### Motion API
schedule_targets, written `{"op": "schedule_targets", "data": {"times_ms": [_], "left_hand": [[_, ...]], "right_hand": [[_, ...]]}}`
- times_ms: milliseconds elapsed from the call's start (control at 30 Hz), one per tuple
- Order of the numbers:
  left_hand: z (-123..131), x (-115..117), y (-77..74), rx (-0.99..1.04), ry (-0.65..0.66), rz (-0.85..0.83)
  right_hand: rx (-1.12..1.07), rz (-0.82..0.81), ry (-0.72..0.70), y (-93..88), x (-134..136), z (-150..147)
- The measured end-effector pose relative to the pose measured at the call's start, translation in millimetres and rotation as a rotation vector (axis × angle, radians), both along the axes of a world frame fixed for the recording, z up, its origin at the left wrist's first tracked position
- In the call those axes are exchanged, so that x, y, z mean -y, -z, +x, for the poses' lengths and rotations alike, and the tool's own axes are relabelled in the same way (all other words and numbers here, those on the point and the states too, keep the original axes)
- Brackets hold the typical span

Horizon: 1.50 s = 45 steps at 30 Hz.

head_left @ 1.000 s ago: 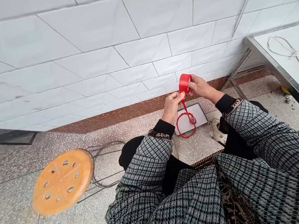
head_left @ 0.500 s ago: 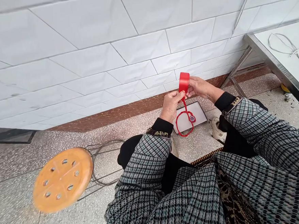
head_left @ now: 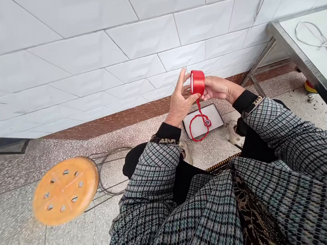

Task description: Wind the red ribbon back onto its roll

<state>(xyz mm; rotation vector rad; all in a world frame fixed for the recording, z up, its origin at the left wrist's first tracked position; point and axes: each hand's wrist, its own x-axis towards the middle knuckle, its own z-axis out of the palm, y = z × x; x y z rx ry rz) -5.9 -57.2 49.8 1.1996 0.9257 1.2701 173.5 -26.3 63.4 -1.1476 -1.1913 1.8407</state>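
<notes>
I hold a red roll of tape (head_left: 197, 82) out in front of me, above my knees. My right hand (head_left: 216, 89) grips the roll from its right side. My left hand (head_left: 180, 100) pinches a red cord (head_left: 197, 124) just under the roll with thumb and one finger, the other fingers stretched up beside the roll. The cord hangs down in a loop with a small round grey piece (head_left: 207, 122) on it. Both arms wear checked sleeves with black cuffs.
A white framed panel (head_left: 215, 116) lies on the speckled floor below the cord, by the white tiled wall. An orange round stool (head_left: 65, 190) stands at my left. A steel-edged table (head_left: 307, 52) with white wire is at the right. My shoe (head_left: 233, 132) is near the panel.
The roll has risen slightly and turned, showing its flat side. My left fingers have spread upward beside it while still pinching the cord. The view has dropped a little.
</notes>
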Motion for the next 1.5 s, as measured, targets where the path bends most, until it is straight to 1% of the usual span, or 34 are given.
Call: {"op": "schedule_targets", "data": {"times_ms": [67, 133, 300, 400, 467, 567, 633, 700, 800, 867, 900, 933, 967, 1000, 1033, 1067, 1100, 1133, 1167, 1200, 1233, 1267, 1333, 1400, 1467, 1500], "left_hand": [[-5.1, -1.2, -3.6, -0.070, 0.043, 0.084], [-10.2, -4.0, -3.6, -0.114, 0.047, 0.134], [-20.9, -12.4, 0.3, -0.097, -0.023, 0.110], [-27.4, -17.1, 0.3, -0.107, -0.017, 0.181], [-32.1, -21.5, 1.3, -0.165, 0.046, 0.281], [-37.8, -31.4, 6.3, -0.339, 0.244, 0.488], [-40.4, -37.9, 9.6, -0.428, 0.318, 0.552], [-43.2, -41.0, 9.9, -0.446, 0.307, 0.505], [-52.6, -37.9, 6.3, -0.432, 0.255, 0.432], [-65.8, -34.4, 6.7, -0.442, 0.224, 0.473], [-74.7, -33.1, 9.0, -0.439, 0.205, 0.512], [-85.0, -32.0, 12.6, -0.421, 0.183, 0.557], [-96.4, -30.7, 17.2, -0.378, 0.146, 0.596], [-108.5, -28.6, 22.1, -0.320, 0.082, 0.619], [-120.7, -25.3, 26.5, -0.278, 0.023, 0.612], [-132.3, -20.4, 29.8, -0.241, -0.021, 0.585], [-142.9, -13.9, 31.2, -0.228, -0.031, 0.549], [-151.8, -6.2, 30.7, -0.219, -0.057, 0.499], [-158.8, 2.1, 28.2, -0.213, -0.098, 0.429], [-163.7, 10.1, 24.2, -0.218, -0.136, 0.345], [-166.7, 16.8, 19.1, -0.237, -0.161, 0.254], [-168.1, 21.4, 13.6, -0.247, -0.208, 0.197], [-168.0, 22.5, 4.0, -0.280, -0.284, 0.068], [-167.6, 14.4, -0.7, -0.303, -0.326, -0.035], [-170.9, 5.0, 0.4, -0.342, -0.360, -0.093], [-174.9, 3.0, 2.5, -0.390, -0.356, -0.110]], "right_hand": [[-0.011, 0.013, -0.051, -2.8, 0.3, 2.0], [-0.045, 0.026, -0.096, -7.0, 0.6, 3.3], [-0.122, 0.013, -0.143, -20.2, 1.8, 0.5], [-0.117, -0.051, -0.141, -25.6, 3.9, -3.1], [-0.111, -0.095, -0.145, -25.7, 4.8, -4.7], [-0.126, -0.143, -0.165, -20.8, 5.5, -5.3], [-0.158, -0.174, -0.178, -17.3, 7.2, -6.0], [-0.188, -0.212, -0.179, -17.0, 11.0, -8.4], [-0.220, -0.248, -0.200, -21.2, 15.6, -15.3], [-0.228, -0.216, -0.284, -17.1, 10.6, -20.0], [-0.217, -0.177, -0.344, -9.3, 4.1, -21.7], [-0.190, -0.124, -0.404, 3.6, -5.2, -22.8], [-0.135, -0.073, -0.450, 21.9, -16.7, -23.3], [-0.048, -0.021, -0.475, 45.4, -29.6, -23.4], [0.068, 0.036, -0.481, 73.1, -42.8, -23.4], [0.218, 0.097, -0.476, 103.7, -55.5, -23.7], [0.416, 0.158, -0.473, 135.6, -66.9, -24.6], [0.662, 0.224, -0.501, 167.3, -76.6, -26.6], [0.924, 0.308, -0.596, 197.3, -84.6, -29.8], [1.128, 0.420, -0.729, 224.8, -91.1, -34.4], [1.183, 0.453, -0.786, 249.4, -96.6, -40.3], [1.200, 0.479, -0.822, 271.0, -101.6, -47.4], [1.215, 0.526, -0.906, 306.9, -112.2, -64.3], [1.206, 0.563, -0.978, 336.7, -124.6, -83.4], [1.180, 0.593, -1.029, 363.9, -137.5, -102.2], [1.168, 0.603, -1.044, 376.8, -143.4, -110.9]]}}
